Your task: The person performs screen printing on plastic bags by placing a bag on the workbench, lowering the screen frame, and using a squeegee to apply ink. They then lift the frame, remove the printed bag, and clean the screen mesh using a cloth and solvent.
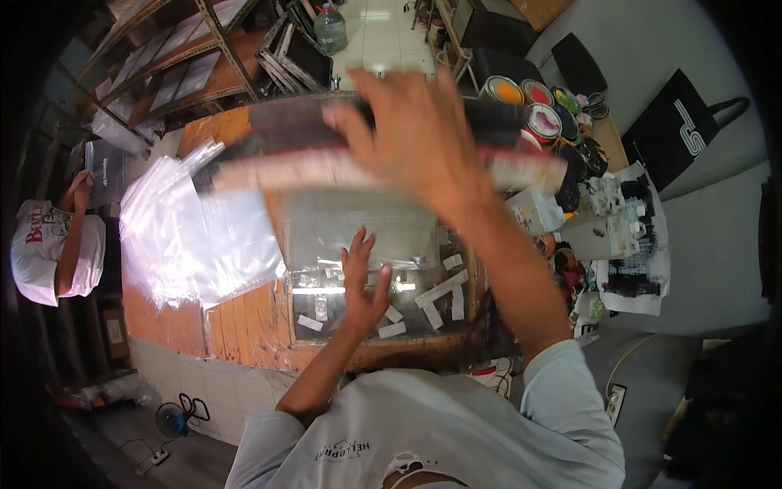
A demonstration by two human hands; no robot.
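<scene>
My right hand (pixel 415 134) is raised in front of a wood-edged screen printing frame (pixel 301 171), which is lifted above the table and blurred. The thumb and forefinger stand apart, and whether the palm touches the frame cannot be made out. Below, my left hand (pixel 362 281) has its fingers spread over a glass-like plate (pixel 350 326) bearing several strips of pale tape (pixel 444 289). A clear plastic bag (pixel 358 228) lies flat on the plate, just beyond the left fingertips. To its left, a fanned pile of clear plastic bags (pixel 204 244) covers part of the wooden table (pixel 236 326).
Open paint cans (pixel 503 91) and white plastic bottles (pixel 623 224) crowd the right side. A black-smeared sheet (pixel 652 277) hangs there. At the far left, another person (pixel 61 244) handles a clear bag. Shelves (pixel 171 65) and stacked frames (pixel 293 57) stand behind.
</scene>
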